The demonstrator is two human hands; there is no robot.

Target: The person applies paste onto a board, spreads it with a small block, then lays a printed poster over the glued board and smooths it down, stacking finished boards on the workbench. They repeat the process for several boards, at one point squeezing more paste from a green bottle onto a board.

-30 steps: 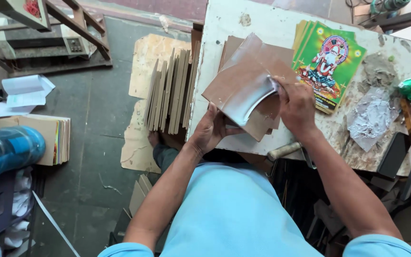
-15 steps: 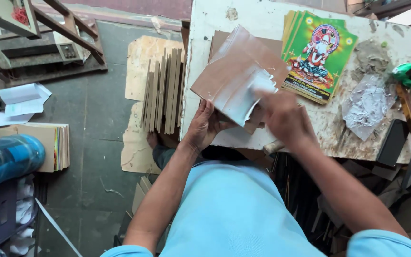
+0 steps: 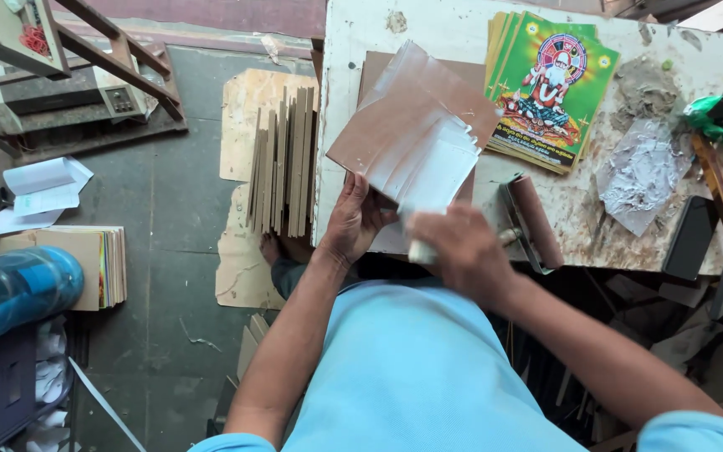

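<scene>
My left hand (image 3: 353,222) grips the lower edge of a brown board (image 3: 395,125) and holds it tilted above the white worktable (image 3: 462,29). A pale wet patch (image 3: 441,163) covers the board's lower right part. My right hand (image 3: 462,251) is blurred at the table's front edge, below the board. Its fingers are closed round a pale handle that seems to belong to the brown roller (image 3: 535,219) lying on the table just right of it.
A stack of colourful green-bordered prints (image 3: 550,88) lies at the table's back, with grey paste smears (image 3: 642,172) to its right. Thin boards (image 3: 282,163) stand on edge on the floor left of the table. More prints (image 3: 85,264) and a blue jar (image 3: 14,289) lie far left.
My right hand has left the board's surface and dropped to the table's front edge by the roller. The board stays in my left hand, slightly shifted.
</scene>
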